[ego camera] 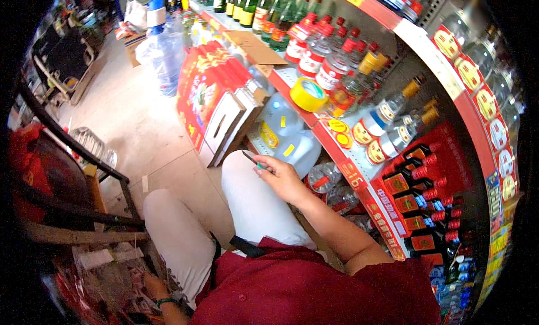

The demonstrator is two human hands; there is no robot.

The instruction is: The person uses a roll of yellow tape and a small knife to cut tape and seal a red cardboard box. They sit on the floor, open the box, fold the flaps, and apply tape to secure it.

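My right hand [280,177] rests above my right knee. Its fingers are closed on a slim dark tool [249,157] with a green part, too small to name surely. My left hand [153,285], with a dark green bracelet at the wrist, is low at the left beside a crate or box [99,274] holding packaged items. Shadow and blur hide its fingers, so what it touches cannot be told. Close to my right hand, large clear plastic jugs [297,150] stand on the lower shelf. A roll of yellow tape [308,94] lies on the shelf edge above them.
Glass liquor bottles [311,57] line the shelves at the right, with dark red-capped bottles [421,198] lower down. Red gift cartons [202,97] stand on the floor ahead. Large plastic water bottles [162,55] are behind them. A dark metal frame [76,144] rises at the left.
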